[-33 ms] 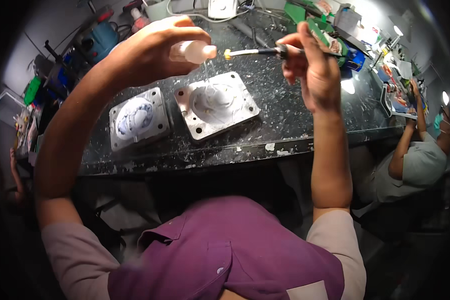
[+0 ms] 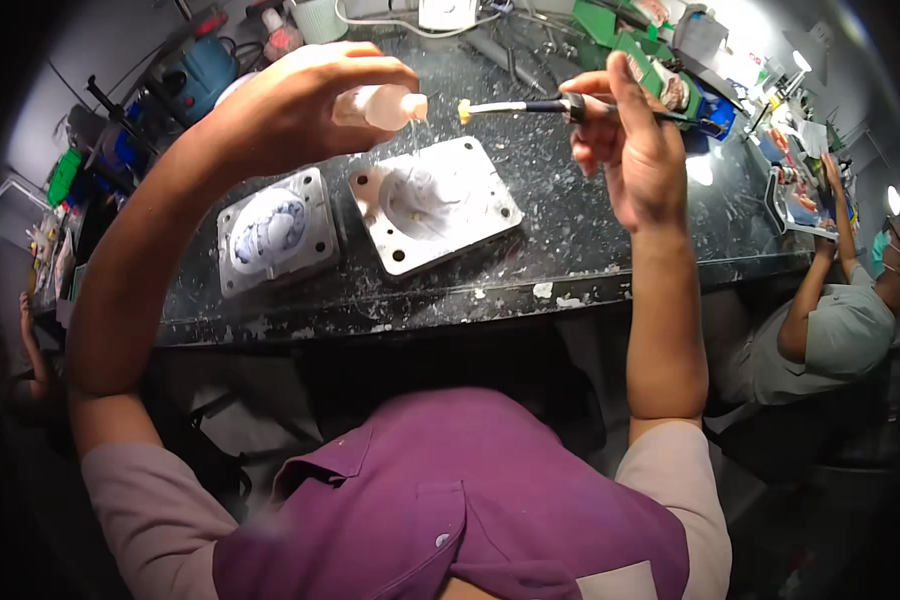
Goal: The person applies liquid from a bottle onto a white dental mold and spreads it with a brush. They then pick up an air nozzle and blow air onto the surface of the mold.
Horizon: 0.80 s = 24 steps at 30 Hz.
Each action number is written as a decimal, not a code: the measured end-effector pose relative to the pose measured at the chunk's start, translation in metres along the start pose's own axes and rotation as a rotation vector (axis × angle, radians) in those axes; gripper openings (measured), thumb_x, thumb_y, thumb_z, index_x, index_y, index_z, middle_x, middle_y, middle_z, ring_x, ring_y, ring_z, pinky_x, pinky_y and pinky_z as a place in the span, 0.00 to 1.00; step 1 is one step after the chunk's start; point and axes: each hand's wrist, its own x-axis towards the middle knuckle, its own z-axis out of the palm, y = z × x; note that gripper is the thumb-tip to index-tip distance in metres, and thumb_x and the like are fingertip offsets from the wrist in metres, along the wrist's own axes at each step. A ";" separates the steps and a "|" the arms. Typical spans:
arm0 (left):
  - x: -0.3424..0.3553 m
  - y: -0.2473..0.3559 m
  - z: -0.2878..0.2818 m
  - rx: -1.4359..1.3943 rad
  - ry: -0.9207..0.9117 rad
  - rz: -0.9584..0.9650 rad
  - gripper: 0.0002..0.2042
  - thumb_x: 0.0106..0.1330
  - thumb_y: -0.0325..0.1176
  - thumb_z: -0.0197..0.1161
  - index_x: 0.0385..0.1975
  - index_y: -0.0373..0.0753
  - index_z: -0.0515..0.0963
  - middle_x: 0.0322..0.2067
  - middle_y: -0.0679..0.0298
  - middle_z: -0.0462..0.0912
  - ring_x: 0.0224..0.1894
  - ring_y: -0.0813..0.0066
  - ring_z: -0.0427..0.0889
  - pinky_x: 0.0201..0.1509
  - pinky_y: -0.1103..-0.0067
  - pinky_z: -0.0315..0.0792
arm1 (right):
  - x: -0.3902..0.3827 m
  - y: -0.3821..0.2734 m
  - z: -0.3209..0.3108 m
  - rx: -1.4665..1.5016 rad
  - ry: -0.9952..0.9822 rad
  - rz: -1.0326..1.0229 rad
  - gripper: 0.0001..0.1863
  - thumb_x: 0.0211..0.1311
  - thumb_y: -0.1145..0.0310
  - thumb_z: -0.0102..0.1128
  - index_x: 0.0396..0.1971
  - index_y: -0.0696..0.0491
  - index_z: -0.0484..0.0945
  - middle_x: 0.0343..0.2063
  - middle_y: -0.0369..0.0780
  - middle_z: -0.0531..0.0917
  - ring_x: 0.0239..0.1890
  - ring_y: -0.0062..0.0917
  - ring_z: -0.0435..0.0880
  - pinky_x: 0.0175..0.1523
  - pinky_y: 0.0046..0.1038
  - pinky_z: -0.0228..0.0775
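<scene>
My left hand (image 2: 320, 100) is wrapped round a small translucent squeeze bottle (image 2: 378, 107), tipped with its nozzle pointing right. Thin streaks of clear liquid show below the nozzle. Under them lies a square metal mould half (image 2: 480, 210) with a rounded hollow and corner holes. My right hand (image 2: 635, 150) grips a slim brush-like tool (image 2: 530, 106) with a dark handle, pale shaft and yellow tip. That tip is just right of the nozzle, apart from it. To the left lies a second mould half (image 2: 312, 228), whose rounded centre is white with bluish-grey marks.
Both moulds lie on a black, white-spattered bench (image 2: 560, 250). A blue pot-like container (image 2: 205, 75) and a white ribbed cup (image 2: 320, 18) stand at the back left. Green boxes (image 2: 645, 65) and clutter fill the back right. Another person (image 2: 850, 325) sits at the right.
The brush-like tool and my right hand have shifted slightly right, widening the gap to the nozzle. The bottle has moved slightly left. My grips are unchanged.
</scene>
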 end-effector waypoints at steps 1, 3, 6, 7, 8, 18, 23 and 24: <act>-0.004 0.001 0.004 -0.035 -0.039 -0.037 0.22 0.58 0.32 0.72 0.55 0.44 0.79 0.43 0.59 0.79 0.45 0.55 0.81 0.50 0.65 0.77 | -0.006 0.002 -0.002 0.027 0.030 0.087 0.30 0.73 0.39 0.53 0.39 0.56 0.84 0.22 0.34 0.84 0.19 0.16 0.81 0.23 0.18 0.69; -0.012 0.010 0.006 0.013 -0.104 -0.011 0.24 0.59 0.33 0.72 0.57 0.44 0.77 0.45 0.58 0.80 0.46 0.54 0.81 0.52 0.65 0.76 | -0.018 0.017 -0.012 0.121 0.046 0.184 0.31 0.72 0.38 0.53 0.41 0.56 0.84 0.24 0.33 0.83 0.20 0.16 0.82 0.24 0.18 0.69; -0.013 0.015 0.010 0.004 -0.178 0.001 0.30 0.63 0.37 0.68 0.66 0.42 0.68 0.47 0.52 0.82 0.47 0.48 0.82 0.56 0.63 0.74 | -0.031 0.034 -0.026 0.281 -0.003 0.286 0.29 0.72 0.42 0.56 0.44 0.56 0.83 0.27 0.34 0.84 0.24 0.17 0.83 0.26 0.17 0.70; -0.013 0.021 0.011 -0.078 -0.227 -0.076 0.32 0.63 0.37 0.68 0.68 0.41 0.65 0.47 0.50 0.82 0.47 0.46 0.82 0.57 0.62 0.74 | -0.037 0.038 -0.026 0.334 -0.017 0.297 0.25 0.72 0.45 0.59 0.44 0.57 0.83 0.28 0.34 0.85 0.25 0.17 0.83 0.26 0.16 0.70; -0.011 0.021 0.010 -0.089 -0.237 -0.079 0.32 0.63 0.37 0.68 0.68 0.41 0.65 0.47 0.50 0.82 0.47 0.46 0.82 0.57 0.62 0.74 | -0.040 0.042 -0.027 0.337 -0.012 0.311 0.25 0.72 0.45 0.59 0.44 0.57 0.83 0.28 0.34 0.85 0.25 0.17 0.83 0.26 0.16 0.70; 0.005 0.007 0.007 -0.390 -0.296 -0.018 0.23 0.54 0.38 0.60 0.51 0.35 0.79 0.43 0.56 0.83 0.47 0.64 0.83 0.56 0.71 0.74 | -0.048 0.059 -0.033 0.468 0.032 0.096 0.16 0.69 0.62 0.66 0.44 0.61 0.83 0.28 0.39 0.87 0.25 0.19 0.84 0.29 0.18 0.75; 0.006 -0.028 0.021 -1.005 -0.184 -0.263 0.26 0.62 0.50 0.63 0.51 0.34 0.77 0.46 0.63 0.80 0.47 0.79 0.80 0.51 0.84 0.72 | -0.050 0.028 -0.008 0.275 0.185 -0.056 0.23 0.78 0.55 0.52 0.44 0.64 0.82 0.27 0.41 0.87 0.25 0.22 0.86 0.31 0.22 0.78; 0.007 -0.030 0.024 -0.954 -0.137 -0.258 0.26 0.62 0.52 0.63 0.50 0.35 0.76 0.44 0.65 0.80 0.46 0.82 0.79 0.48 0.86 0.72 | -0.050 0.023 0.000 0.187 0.178 -0.135 0.23 0.79 0.56 0.50 0.44 0.65 0.82 0.27 0.42 0.86 0.25 0.23 0.86 0.32 0.23 0.79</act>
